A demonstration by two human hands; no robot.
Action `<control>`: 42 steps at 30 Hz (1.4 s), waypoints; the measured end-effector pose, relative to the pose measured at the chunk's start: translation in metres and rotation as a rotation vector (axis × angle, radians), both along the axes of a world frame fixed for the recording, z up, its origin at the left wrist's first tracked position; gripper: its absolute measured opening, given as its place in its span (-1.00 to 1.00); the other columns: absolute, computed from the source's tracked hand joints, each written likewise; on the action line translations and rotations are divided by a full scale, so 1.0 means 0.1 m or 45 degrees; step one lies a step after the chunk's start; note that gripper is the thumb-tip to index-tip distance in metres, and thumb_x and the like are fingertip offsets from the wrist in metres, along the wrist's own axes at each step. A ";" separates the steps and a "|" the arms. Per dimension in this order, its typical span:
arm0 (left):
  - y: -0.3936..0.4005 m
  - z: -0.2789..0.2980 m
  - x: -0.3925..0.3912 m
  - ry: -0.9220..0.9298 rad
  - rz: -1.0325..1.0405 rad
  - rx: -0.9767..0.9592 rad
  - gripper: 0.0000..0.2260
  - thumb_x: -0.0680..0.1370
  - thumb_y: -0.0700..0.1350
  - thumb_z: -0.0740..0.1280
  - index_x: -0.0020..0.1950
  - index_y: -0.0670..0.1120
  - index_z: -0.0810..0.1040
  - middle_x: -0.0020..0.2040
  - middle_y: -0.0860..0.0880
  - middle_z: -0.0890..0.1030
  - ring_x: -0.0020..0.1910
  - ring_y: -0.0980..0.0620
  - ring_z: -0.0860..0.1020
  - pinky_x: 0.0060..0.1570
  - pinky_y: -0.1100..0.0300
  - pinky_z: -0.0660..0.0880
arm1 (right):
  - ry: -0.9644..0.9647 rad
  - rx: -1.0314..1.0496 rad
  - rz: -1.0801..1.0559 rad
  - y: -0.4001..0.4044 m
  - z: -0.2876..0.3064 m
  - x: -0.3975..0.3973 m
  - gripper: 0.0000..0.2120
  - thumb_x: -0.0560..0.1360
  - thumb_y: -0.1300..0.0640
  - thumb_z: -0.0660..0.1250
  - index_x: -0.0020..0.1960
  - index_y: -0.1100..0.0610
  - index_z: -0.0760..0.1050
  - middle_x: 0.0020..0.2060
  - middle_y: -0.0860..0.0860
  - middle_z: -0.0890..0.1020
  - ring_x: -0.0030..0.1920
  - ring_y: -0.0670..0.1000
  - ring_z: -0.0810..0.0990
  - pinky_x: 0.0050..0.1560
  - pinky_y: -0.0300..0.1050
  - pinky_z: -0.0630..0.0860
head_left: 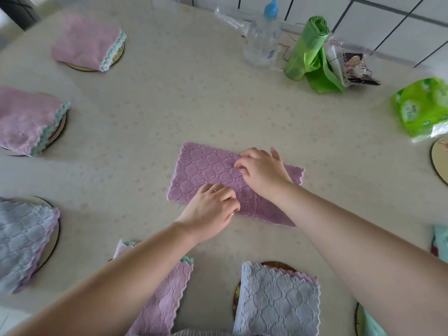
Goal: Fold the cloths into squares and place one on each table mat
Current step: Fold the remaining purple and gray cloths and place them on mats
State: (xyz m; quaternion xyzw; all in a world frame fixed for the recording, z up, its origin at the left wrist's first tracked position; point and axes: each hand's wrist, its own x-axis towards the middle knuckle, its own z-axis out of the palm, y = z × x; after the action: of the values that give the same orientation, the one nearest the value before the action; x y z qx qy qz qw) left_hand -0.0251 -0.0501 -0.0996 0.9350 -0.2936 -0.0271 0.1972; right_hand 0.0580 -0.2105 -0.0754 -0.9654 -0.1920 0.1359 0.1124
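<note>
Purple cloth lies folded to a strip mid-worktop. Left hand pinches its near edge, fingers curled; right hand pinches cloth's middle. Bare mat at right worktop edge.

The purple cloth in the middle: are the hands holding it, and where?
Both hands, left and right, pinch the purple cloth near its middle, across its width.
</note>
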 end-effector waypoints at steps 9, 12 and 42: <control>0.43 0.11 0.26 -0.009 0.110 0.199 -0.93 0.43 -0.09 0.39 -0.11 0.02 0.61 -0.06 0.06 0.57 0.01 0.01 0.52 0.18 0.01 0.40 | -0.009 -0.052 0.025 -0.20 0.03 0.09 -0.73 0.51 0.15 0.19 0.13 0.00 0.56 0.11 -0.02 0.57 0.16 0.04 0.49 0.27 -0.02 0.25; 0.57 0.18 0.42 0.053 0.248 0.245 -0.89 0.50 -0.07 0.32 -0.02 0.09 0.60 0.03 0.05 0.55 0.12 -0.01 0.45 0.23 0.03 0.29 | 0.057 -0.044 0.039 -0.25 0.08 0.00 -0.73 0.48 0.16 0.20 0.09 0.00 0.59 0.05 -0.02 0.61 0.11 0.05 0.54 0.17 -0.09 0.34; 0.69 0.03 0.03 0.177 0.408 -0.112 -0.86 0.51 -0.10 0.33 0.02 0.02 0.64 0.15 0.11 0.60 0.20 0.05 0.51 0.16 0.06 0.37 | -0.161 0.043 0.086 -0.33 -0.13 -0.85 -0.71 0.22 0.23 0.49 -0.08 0.06 0.60 -0.03 -0.06 0.61 -0.07 0.07 0.60 -0.04 -0.02 0.50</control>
State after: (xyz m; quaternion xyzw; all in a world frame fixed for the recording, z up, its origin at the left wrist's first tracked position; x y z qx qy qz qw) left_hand -0.0217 0.0193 -0.0967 0.9561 -0.1275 -0.0472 0.2595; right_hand -0.0267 -0.2435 -0.0880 -0.9631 -0.2333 0.0750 0.1116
